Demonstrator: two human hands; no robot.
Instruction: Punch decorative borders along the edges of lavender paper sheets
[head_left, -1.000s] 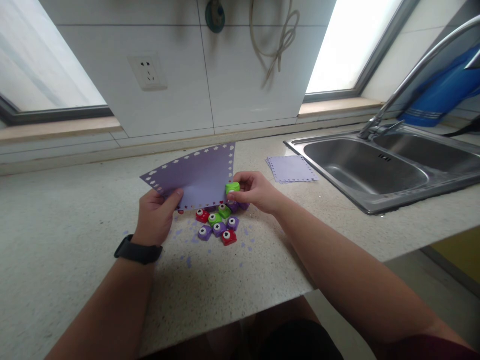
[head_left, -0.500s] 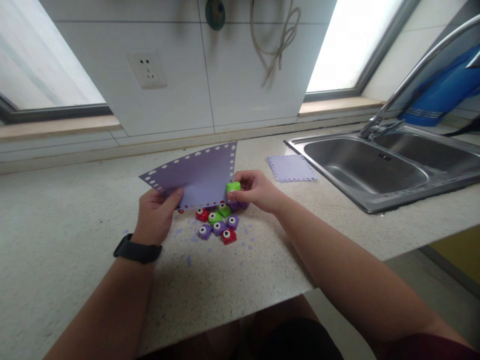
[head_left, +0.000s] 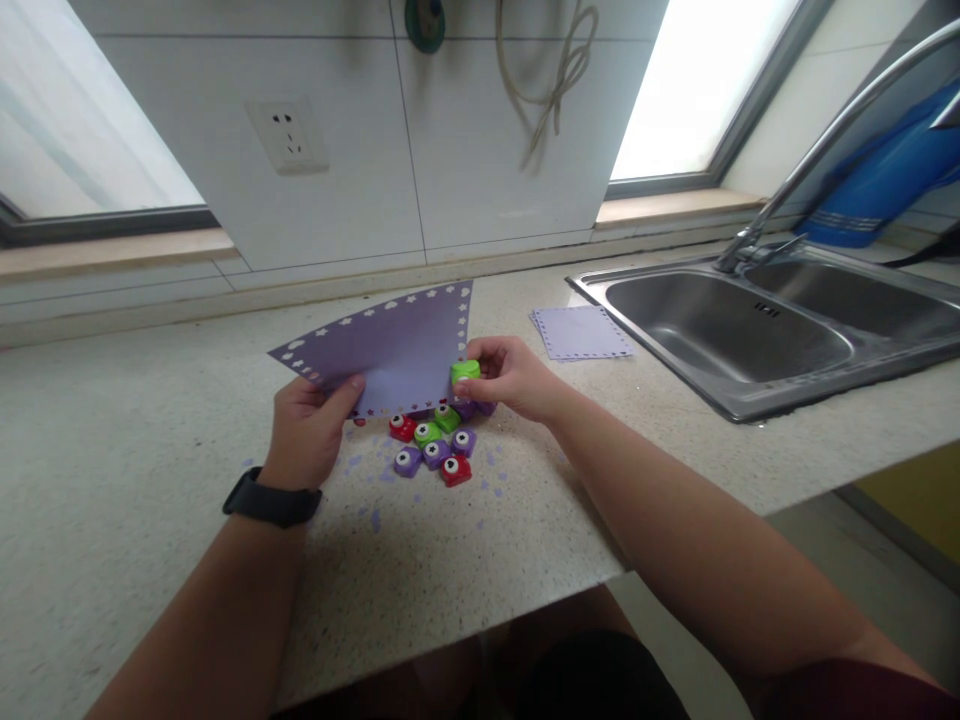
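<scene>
Left hand [head_left: 309, 428] holds one sheet [head_left: 394, 350]; right hand [head_left: 514, 380] pinches one green punch [head_left: 465, 371] at its right edge. Seven other punches [head_left: 433, 454] show plainly on the counter [head_left: 150, 420], which stretches widely leftward.

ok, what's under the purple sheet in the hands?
Past the near edge of the purple sheet, a red punch and green punch show partly, on the counter. Farther back, the sheet covers everything; can't tell if more punches lie there.
</scene>
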